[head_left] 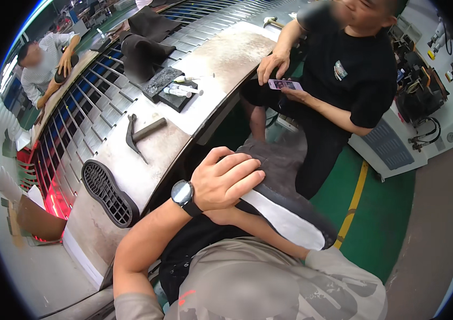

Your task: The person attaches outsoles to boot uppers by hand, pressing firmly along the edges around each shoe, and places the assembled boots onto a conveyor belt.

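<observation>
A dark grey boot (280,161) lies across in front of me, its pale, bare underside (290,214) turned up. My left hand (228,178), with a round watch on its wrist, is closed over the boot by the near end of that underside. My right forearm passes beneath the boot. Only a bit of my right hand (220,215) shows below my left wrist, and its fingers are hidden. On the bench to the left rests a black rubber sole (108,192), its gridded side up. Beyond it lies a hammer (146,131).
A dark stone-like block (158,84) and several white tubes (179,90) sit on the bench (216,56). Dark boots (144,58) stand on the roller conveyor (85,114). A seated co-worker holding a phone (285,85) is close at right. Another person works at far left.
</observation>
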Available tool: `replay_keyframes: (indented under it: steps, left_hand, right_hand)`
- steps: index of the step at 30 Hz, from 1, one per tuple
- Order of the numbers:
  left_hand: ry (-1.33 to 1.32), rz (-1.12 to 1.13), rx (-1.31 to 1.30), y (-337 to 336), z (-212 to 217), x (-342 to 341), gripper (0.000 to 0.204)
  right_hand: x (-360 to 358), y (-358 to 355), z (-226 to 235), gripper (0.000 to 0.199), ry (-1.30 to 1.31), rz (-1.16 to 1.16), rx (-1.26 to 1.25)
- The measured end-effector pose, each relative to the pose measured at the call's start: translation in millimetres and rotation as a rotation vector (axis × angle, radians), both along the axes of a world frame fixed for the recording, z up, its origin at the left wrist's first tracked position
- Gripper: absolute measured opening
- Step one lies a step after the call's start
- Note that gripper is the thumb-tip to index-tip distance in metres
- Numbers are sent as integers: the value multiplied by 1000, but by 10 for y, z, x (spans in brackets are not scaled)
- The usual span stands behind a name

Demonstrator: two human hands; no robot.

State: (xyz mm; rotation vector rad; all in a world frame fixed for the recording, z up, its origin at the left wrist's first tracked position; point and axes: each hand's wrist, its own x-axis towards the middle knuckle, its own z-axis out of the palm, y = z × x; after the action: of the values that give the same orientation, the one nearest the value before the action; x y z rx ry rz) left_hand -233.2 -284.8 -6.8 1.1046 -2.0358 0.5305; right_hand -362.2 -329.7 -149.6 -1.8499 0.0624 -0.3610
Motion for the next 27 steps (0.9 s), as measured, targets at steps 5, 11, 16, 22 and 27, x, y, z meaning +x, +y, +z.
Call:
replay_keyframes:
  steps: [5, 11, 16, 22, 27]
  left_hand:
    - [464, 138, 105, 263, -216, -202, 87]
    - [1298, 357, 375, 977, -123, -520, 92]
    - [1718, 319, 212, 2083, -238, -747, 73]
    - [1851, 491, -110, 2625, -70, -983, 100]
    - [1529, 459, 160, 2887, -497, -1030, 110]
  right_hand:
    - [80, 217, -207, 45, 14, -3, 110]
    - [174, 59, -197, 51, -7, 94, 575]
    - [293, 427, 257, 54, 110, 490, 1374]
    - [729, 1235, 354, 55, 312, 1221, 1719]
    - [530, 1319, 800, 57, 266, 968, 1579]
